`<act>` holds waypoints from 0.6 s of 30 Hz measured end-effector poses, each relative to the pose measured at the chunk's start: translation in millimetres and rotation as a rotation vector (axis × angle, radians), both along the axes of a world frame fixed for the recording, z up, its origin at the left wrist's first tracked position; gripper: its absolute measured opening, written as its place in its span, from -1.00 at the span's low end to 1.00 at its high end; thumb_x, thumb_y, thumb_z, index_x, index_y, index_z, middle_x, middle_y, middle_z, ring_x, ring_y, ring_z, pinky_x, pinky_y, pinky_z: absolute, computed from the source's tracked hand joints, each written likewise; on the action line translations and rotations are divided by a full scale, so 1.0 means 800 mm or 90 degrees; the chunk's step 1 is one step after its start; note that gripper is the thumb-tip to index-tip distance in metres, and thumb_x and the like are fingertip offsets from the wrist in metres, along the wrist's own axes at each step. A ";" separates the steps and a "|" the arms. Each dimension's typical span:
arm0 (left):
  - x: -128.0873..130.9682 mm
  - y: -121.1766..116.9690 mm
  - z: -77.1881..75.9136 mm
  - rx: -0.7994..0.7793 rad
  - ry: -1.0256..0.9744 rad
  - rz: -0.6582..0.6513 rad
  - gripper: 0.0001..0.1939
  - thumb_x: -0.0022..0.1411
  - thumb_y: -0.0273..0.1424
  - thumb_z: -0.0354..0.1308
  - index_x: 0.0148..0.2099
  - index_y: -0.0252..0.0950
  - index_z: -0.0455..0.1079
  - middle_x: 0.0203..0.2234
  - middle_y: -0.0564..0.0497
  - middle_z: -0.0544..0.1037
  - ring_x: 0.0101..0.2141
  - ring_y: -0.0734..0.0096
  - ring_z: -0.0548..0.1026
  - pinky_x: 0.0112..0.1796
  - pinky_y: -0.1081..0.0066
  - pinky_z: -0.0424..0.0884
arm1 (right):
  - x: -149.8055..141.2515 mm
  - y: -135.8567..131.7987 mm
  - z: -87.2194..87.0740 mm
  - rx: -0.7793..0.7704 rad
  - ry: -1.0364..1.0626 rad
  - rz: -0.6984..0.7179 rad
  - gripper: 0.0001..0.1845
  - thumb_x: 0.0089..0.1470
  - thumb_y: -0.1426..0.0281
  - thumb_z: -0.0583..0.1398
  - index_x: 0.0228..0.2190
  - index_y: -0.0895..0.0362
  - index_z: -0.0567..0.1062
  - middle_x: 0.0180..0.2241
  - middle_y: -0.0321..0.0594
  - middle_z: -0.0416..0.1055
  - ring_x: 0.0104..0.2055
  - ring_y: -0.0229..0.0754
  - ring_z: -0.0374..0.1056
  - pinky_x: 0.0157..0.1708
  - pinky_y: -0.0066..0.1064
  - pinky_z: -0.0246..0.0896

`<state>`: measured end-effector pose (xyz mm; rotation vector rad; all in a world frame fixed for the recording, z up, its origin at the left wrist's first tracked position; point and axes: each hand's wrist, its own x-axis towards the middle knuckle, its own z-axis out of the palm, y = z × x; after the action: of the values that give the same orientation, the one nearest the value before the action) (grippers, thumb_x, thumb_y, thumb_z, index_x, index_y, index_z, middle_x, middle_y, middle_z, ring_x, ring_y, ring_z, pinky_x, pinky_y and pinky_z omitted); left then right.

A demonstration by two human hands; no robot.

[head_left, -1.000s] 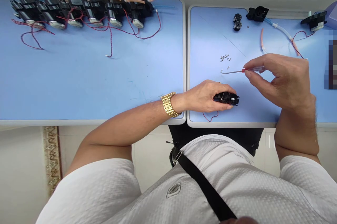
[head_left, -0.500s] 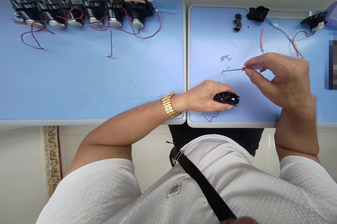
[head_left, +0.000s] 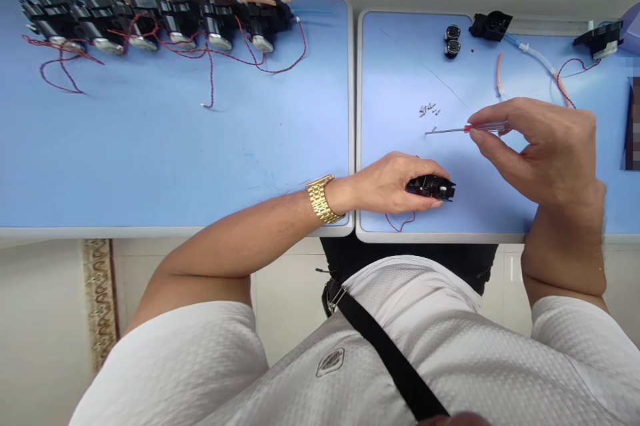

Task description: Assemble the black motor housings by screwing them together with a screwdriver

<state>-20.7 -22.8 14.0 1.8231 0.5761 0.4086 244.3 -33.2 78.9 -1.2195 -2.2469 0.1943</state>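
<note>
My left hand is closed round a small black motor unit that rests on the right blue table; a red twisted wire trails from it toward the front edge. My right hand pinches a thin screwdriver with a red and clear handle, its shaft lying level and pointing left. A tiny screw hangs at its tip, just below a small heap of several loose screws.
A row of several black motor units with red wires lines the back of the left blue table. At the back right lie two round black caps, a black part with clear tubing, an orange tube and another black part.
The screwdriver tip has moved slightly right and up, away from the loose screws, with one screw at its tip. My left hand and the motor unit have stayed still.
</note>
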 end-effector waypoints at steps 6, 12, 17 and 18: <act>-0.001 0.001 -0.003 0.002 -0.025 0.000 -0.62 0.44 -0.18 0.39 0.18 -0.24 0.67 -0.14 -0.02 0.79 -0.20 0.35 0.70 -0.10 0.38 0.55 | 0.000 0.003 0.001 0.074 0.069 -0.017 -0.85 0.31 0.45 0.39 -0.17 -0.09 0.67 -0.27 -0.46 0.76 -0.35 -0.13 0.69 -0.45 -0.28 0.46; 0.002 0.003 -0.014 0.074 -0.085 0.058 -0.63 0.45 -0.16 0.42 0.18 -0.23 0.67 -0.07 -0.11 0.77 -0.14 0.30 0.70 -0.02 0.32 0.60 | -0.001 0.001 0.005 0.054 0.194 -0.096 -0.84 0.23 0.44 0.41 -0.21 -0.10 0.74 -0.32 -0.38 0.74 -0.37 -0.03 0.65 -0.42 -0.12 0.48; 0.004 0.006 -0.028 0.151 -0.170 0.156 -0.61 0.48 -0.12 0.43 0.23 -0.17 0.64 0.13 -0.15 0.73 0.15 0.16 0.68 0.20 0.12 0.63 | 0.001 0.001 0.005 0.042 0.290 -0.095 -0.75 0.18 0.46 0.43 -0.16 -0.14 0.78 -0.31 -0.33 0.74 -0.31 0.09 0.68 -0.44 -0.04 0.47; 0.004 0.006 -0.031 0.171 -0.180 0.171 -0.60 0.49 -0.11 0.42 0.24 -0.15 0.63 0.17 -0.15 0.71 0.19 0.14 0.67 0.23 0.08 0.62 | 0.001 0.001 0.005 0.036 0.287 -0.094 -0.74 0.18 0.46 0.43 -0.16 -0.15 0.78 -0.31 -0.33 0.74 -0.32 0.09 0.67 -0.43 -0.03 0.45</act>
<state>-17.8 -17.9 -10.4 1.9009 0.5906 0.9483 245.2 -32.6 83.3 -1.1697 -1.7580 0.3124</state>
